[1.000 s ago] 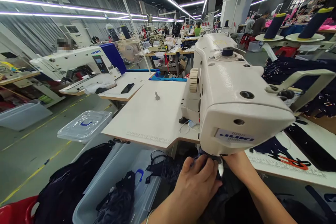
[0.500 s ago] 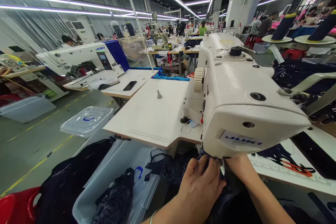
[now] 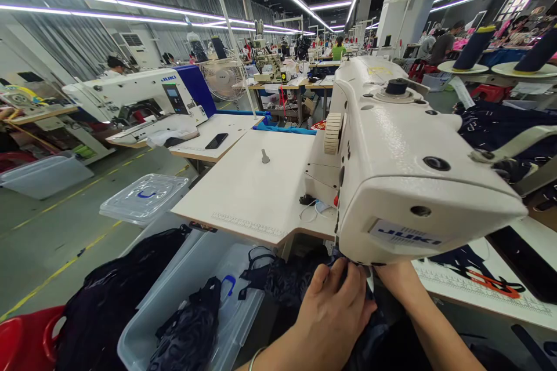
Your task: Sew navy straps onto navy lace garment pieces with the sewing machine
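Observation:
A white Juki sewing machine (image 3: 391, 156) fills the middle right. Under its head lies dark navy lace fabric (image 3: 291, 281). My left hand (image 3: 333, 316) rests on that fabric, fingers curled and pressed against it right below the machine's head. My right hand (image 3: 394, 284) reaches in from the right under the head; its fingers are hidden by the machine.
A clear plastic bin (image 3: 204, 301) with dark garments stands at lower left, a lidded bin (image 3: 145, 197) behind it, a red tub (image 3: 21, 342) at the corner. The white table (image 3: 256, 185) holds a phone (image 3: 216, 140). Thread cones (image 3: 474, 46) stand at right. People work at far machines.
The view has shifted slightly, so the machine sits lower and further right in the frame. My left hand has slid a little to the right on the fabric. The right hand stays under the head.

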Demonstrator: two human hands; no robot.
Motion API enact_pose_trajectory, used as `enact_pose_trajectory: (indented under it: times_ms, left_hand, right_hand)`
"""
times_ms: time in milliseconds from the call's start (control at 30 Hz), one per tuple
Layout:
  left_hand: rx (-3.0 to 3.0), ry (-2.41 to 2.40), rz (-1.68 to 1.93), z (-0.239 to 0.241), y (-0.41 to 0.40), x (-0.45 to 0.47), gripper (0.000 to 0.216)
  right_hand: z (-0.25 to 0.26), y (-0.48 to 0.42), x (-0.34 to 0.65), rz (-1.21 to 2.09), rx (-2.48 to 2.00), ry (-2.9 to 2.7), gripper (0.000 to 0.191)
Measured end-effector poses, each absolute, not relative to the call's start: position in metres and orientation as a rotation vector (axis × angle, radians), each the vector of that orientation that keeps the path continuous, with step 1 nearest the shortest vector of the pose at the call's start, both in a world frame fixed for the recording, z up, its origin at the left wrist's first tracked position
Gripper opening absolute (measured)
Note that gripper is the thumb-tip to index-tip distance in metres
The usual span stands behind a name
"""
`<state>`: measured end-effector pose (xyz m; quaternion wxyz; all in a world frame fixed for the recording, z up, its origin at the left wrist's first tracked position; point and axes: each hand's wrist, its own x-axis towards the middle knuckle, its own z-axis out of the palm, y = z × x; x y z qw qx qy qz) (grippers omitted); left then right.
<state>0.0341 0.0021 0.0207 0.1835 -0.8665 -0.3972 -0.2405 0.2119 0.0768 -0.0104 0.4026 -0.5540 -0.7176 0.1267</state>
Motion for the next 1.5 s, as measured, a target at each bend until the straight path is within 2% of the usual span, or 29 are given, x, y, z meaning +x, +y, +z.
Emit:
enact_pose_trajectory:
  times_ms: [200,367,767,1200,1500]
  left_hand:
    - [-2.457,-1.127,-0.677,0.017,0.000,0.034,0.036]
    - [-2.439,-1.139,-0.677,0.016,0.000,0.032,0.039]
    - [-2.509,-1.108,-0.656,0.016,0.000,0.024,0.046]
    - [-2.516,-1.064,-0.557,0.015,-0.002,0.025,0.042]
    - [-2.557,-1.122,-0.582,0.018,0.000,0.028,0.044]
  right_hand:
    - [-0.007,0.078,0.213,0.384,-1.435,-1.791,0.024]
    - [-0.010,0.074,0.207,0.422,-1.429,-1.778,0.017]
    - [-0.019,0.075,0.211,0.479,-1.433,-1.755,0.013]
    - [-0.027,0.072,0.221,0.521,-1.465,-1.746,0.027]
    - [-0.026,0.072,0.207,0.415,-1.449,-1.656,0.024]
